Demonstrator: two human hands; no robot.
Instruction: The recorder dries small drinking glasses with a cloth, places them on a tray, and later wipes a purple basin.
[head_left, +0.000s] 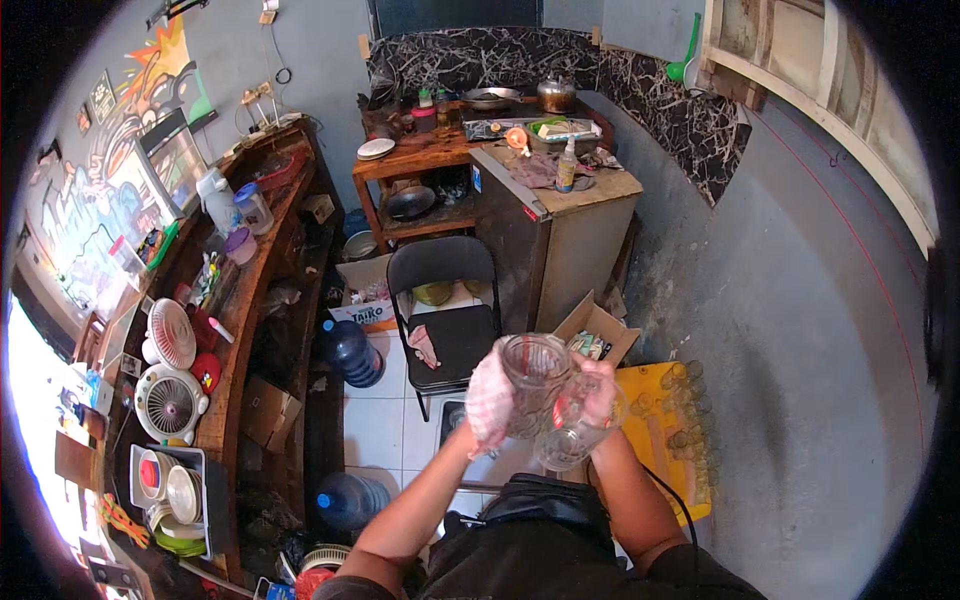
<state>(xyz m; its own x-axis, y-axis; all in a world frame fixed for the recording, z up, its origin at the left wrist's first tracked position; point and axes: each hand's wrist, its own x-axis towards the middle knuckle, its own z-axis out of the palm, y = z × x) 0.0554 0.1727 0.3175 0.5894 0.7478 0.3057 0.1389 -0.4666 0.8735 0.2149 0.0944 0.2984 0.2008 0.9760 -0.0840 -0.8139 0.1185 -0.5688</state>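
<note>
Two clear glass vessels are held up in front of my body. My left hand (487, 412), wrapped in a pink and white checked cloth (491, 397), is at the left side of an upright, wide-mouthed glass jar or mug (536, 367). My right hand (598, 382) grips a second glass vessel (566, 446) with red marks, which tilts below and to the right of the first. The fingers of my left hand are mostly hidden by the cloth. Several drinking glasses (686, 435) stand along a yellow board (649, 465) at my right.
A black folding chair (450, 341) with a small cloth on its seat stands ahead. Behind it are a small fridge (510, 232) and a wooden table (450, 156). Blue water jugs (352, 356) and a long wooden counter (247, 315) are at the left; a cardboard box (589, 315) sits beside the fridge.
</note>
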